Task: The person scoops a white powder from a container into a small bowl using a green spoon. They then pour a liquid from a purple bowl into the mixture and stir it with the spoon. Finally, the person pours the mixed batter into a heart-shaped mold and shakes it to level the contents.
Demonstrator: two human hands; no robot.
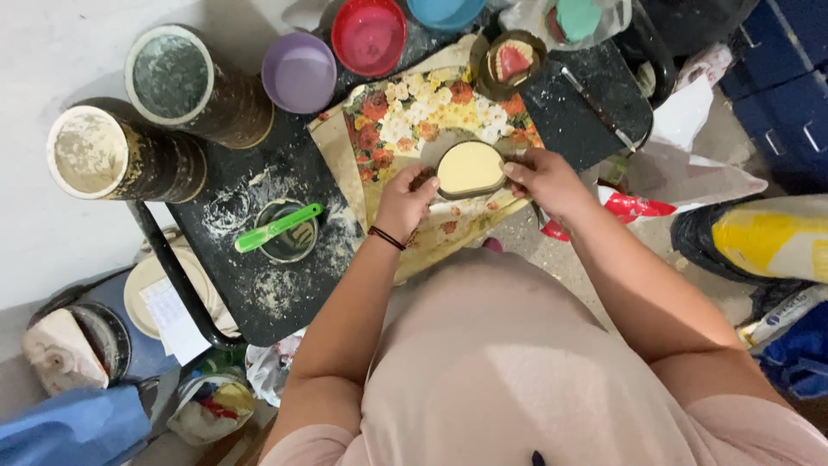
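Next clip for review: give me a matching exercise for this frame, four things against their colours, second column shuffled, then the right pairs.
Things:
1. spatula lying across the small bowl
2. bowl beside the two tall tins
3. bowl at the top edge
4. filling of the mould between left hand and right hand

Colours:
A. red
B. pale yellow
C. green
D. purple

Pairs: 1-C, 2-D, 3-A, 4-B

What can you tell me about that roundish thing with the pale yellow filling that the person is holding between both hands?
The mould is a rounded, dark-rimmed metal-looking frame, filled level with smooth, pale yellow material. It faces up over the flowered sheet on the dusty black table. The left hand grips its left edge and the right hand its right edge.
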